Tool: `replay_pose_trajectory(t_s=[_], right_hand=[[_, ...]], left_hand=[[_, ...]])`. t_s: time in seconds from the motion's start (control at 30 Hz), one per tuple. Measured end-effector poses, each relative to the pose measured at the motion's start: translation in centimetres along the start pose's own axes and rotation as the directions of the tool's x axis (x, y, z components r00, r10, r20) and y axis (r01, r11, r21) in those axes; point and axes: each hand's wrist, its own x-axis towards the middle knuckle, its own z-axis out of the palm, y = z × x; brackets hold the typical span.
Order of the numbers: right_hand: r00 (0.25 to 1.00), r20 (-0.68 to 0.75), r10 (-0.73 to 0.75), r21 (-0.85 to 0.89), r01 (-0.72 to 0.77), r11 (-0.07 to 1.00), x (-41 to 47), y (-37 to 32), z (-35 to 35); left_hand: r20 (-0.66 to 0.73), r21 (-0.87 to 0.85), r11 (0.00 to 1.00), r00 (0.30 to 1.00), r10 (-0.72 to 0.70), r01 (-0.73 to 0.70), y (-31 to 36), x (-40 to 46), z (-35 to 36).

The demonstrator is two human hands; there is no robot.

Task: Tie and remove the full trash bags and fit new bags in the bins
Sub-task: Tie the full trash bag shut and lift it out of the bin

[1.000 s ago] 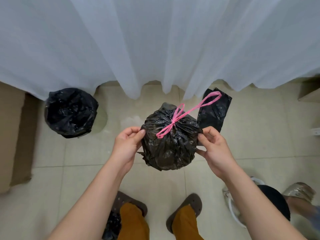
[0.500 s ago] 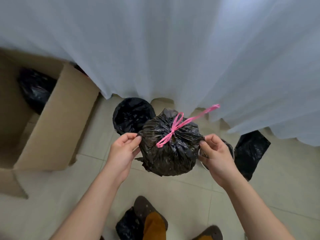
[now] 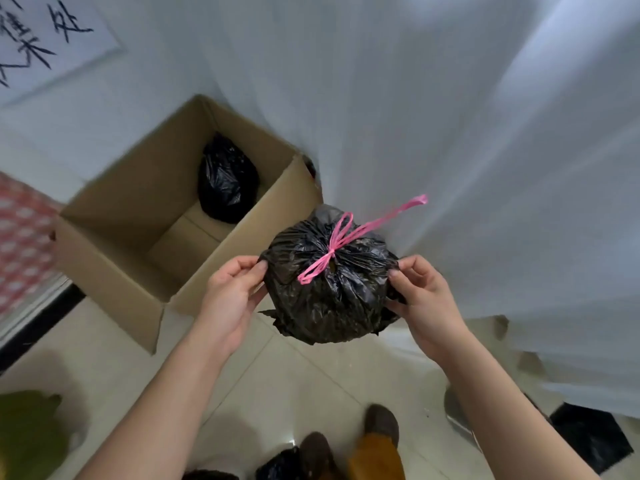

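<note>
Head cam, looking down: a tied black trash bag [image 3: 329,289] is held up in the air between both hands, just right of an open cardboard box [image 3: 114,258]. Its neck is cinched with a pink drawstring [image 3: 332,251], knotted on top with one loop sticking out toward the white curtain [image 3: 450,133]. The left hand [image 3: 230,299] is clamped on the bag's left side, plastic pinched between thumb and curled fingers. Same deal for the right hand [image 3: 420,299], fingers curled and pinching the right edge. Inside the box, another black bag [image 3: 227,178] is parked in the far corner. A flat black bag [image 3: 588,434] is seen on the tiled floor [image 3: 311,382] at lower right, partly under the curtain hem. Brown shoes [image 3: 382,422] show up at the bottom edge.
</note>
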Motion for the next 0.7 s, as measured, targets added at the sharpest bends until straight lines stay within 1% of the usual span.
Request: replay_pose_trajectory(t_s=[0.27,0.43,0.53,0.7], right_hand=[[0.977,0.204,0.063,-0.02,-0.06,0.998,8.5,-3.8,8.9],[0.955,0.282,0.093,-0.049,-0.083,0.995,14.4,-6.9,14.9],[0.94,0.322,0.108,-0.114,-0.075,0.991,17.7,-8.7,18.6],[0.919,0.378,0.11,-0.175,-0.046,0.984,23.0,-9.6,25.3]], left_hand=[[-0.173,-0.034,0.997,0.983,0.058,-0.065,8.0,6.3,-4.7],[-0.271,-0.098,0.991,0.961,0.06,-0.09,13.3,10.3,-6.6],[-0.327,-0.141,0.983,0.943,0.062,-0.114,15.9,12.5,-8.0],[-0.389,-0.216,0.967,0.92,0.043,-0.136,18.6,17.4,-11.9]])
